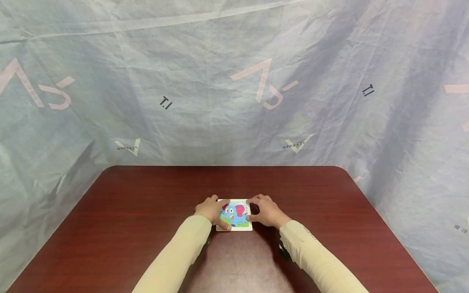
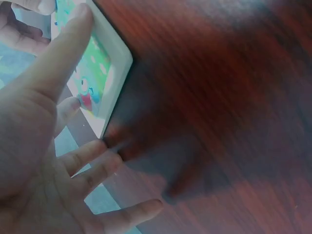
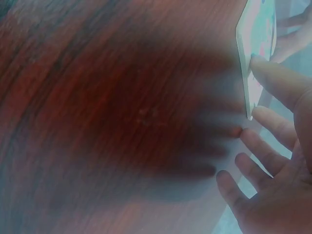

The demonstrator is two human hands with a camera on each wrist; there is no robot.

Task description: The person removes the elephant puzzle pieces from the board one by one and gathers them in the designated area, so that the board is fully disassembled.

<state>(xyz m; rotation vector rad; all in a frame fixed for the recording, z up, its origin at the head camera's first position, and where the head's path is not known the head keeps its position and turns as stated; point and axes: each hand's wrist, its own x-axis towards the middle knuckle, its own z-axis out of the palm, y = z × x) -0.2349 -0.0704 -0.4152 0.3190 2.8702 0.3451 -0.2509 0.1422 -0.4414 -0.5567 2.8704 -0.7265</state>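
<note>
A flat puzzle board with a white border and a blue cartoon elephant picture lies on the table. My left hand is at its left side. In the left wrist view the thumb stretches over the board, its tip on the picture near the border, and the index fingertip touches the far part. The other fingers are extended towards the tabletop. My right hand is at the right side, thumb and index fingertips touching that border. In the right wrist view its remaining fingers spread loosely beside the board.
The dark red wooden table has rounded far corners. A grey fabric sheet with printed letters hangs behind it and along both sides. Shadows of the hands fall on the tabletop.
</note>
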